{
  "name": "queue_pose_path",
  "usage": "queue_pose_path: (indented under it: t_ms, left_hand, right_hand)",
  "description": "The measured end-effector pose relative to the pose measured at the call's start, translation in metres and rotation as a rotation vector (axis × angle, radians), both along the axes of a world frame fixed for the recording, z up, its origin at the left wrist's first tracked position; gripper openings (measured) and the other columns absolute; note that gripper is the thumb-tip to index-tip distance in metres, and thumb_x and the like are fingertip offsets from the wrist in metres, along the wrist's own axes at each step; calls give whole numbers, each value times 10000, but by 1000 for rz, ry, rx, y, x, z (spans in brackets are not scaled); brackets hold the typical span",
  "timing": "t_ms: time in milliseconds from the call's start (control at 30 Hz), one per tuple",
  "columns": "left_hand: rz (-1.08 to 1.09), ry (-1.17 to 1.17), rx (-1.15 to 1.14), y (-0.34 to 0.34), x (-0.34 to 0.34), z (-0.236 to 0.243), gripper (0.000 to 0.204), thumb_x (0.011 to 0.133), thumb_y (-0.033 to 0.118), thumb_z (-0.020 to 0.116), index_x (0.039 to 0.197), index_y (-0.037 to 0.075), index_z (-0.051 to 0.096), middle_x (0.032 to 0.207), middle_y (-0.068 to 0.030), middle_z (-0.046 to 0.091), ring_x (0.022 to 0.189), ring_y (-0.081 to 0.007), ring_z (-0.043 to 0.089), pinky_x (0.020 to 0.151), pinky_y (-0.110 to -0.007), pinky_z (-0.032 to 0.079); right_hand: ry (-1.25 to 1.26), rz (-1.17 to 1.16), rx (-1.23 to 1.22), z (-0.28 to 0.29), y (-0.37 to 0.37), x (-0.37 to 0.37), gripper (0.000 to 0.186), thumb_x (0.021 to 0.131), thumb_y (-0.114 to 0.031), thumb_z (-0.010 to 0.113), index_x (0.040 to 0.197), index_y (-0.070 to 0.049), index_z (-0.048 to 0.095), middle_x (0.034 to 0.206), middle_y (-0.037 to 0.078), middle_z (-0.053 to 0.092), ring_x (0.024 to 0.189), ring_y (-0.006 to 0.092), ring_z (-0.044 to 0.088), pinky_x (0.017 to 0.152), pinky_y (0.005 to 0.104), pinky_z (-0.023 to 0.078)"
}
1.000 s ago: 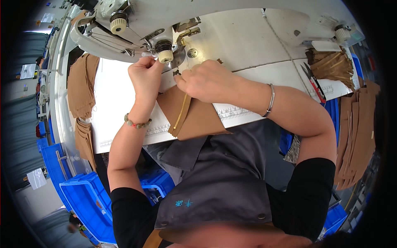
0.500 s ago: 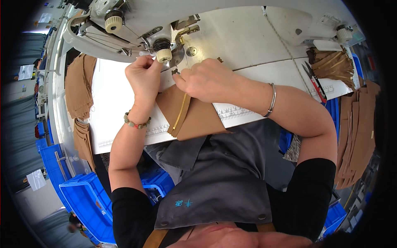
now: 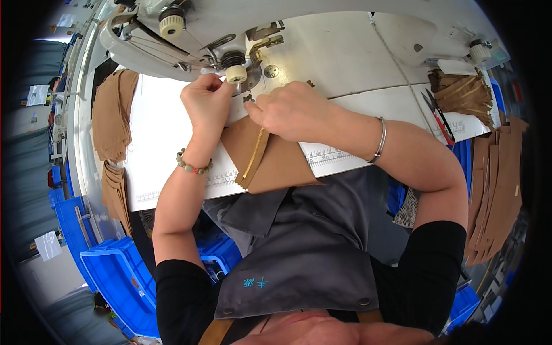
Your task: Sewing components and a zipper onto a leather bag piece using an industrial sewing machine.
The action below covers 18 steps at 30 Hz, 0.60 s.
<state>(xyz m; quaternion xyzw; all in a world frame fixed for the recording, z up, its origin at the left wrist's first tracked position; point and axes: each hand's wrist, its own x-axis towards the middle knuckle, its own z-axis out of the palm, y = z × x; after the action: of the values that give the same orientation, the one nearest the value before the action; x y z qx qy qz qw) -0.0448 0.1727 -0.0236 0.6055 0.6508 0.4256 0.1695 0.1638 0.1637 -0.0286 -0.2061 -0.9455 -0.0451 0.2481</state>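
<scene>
Under the sewing machine's head (image 3: 190,49), my left hand (image 3: 207,109) is pinched by the round cream knob. What its fingertips hold, if anything, is hidden. My right hand (image 3: 293,112) is closed, its fingers curled down over the upper end of a brown fabric piece (image 3: 282,164). Along that piece runs a zipper (image 3: 254,155) with yellow teeth, its upper end under my right hand. The fabric lies across the white table's front edge and hangs a little over it, toward my grey apron.
Stacks of brown fabric pieces lie at the left (image 3: 115,115) and hang at the right (image 3: 494,195). Red-handled scissors (image 3: 440,118) rest near a bundle of zippered pieces (image 3: 463,95). A ruler strip (image 3: 330,155) lines the table's front. Blue crates (image 3: 121,282) stand below.
The view has shifted slightly, moving the machine head a little rightward in the picture. Both hands keep nearly the same poses, and the fabric has barely moved.
</scene>
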Motion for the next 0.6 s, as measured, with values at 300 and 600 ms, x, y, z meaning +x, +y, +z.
queue_pose_path:
  t_ms: [300,600]
  left_hand:
    - [-92,-64,-148,-24,3,30,229,923,205,775,956,-22,777,564,60,499,523,-20,370,482,-212,297]
    - [-254,-964,-588,-53,-28,56,776,1098,587,281,1248,-85,637,641,89,307,512,-31,212,447,-211,189]
  right_hand:
    - [-48,-22,-44,0,-2,2,364,825,-137,637,1170,-44,707,750,25,613,618,172,665,469,332,495]
    - [-17,-38,-28,4,-2,5,384,830,-135,641,1203,-80,714,729,15,579,579,177,626,458,345,481]
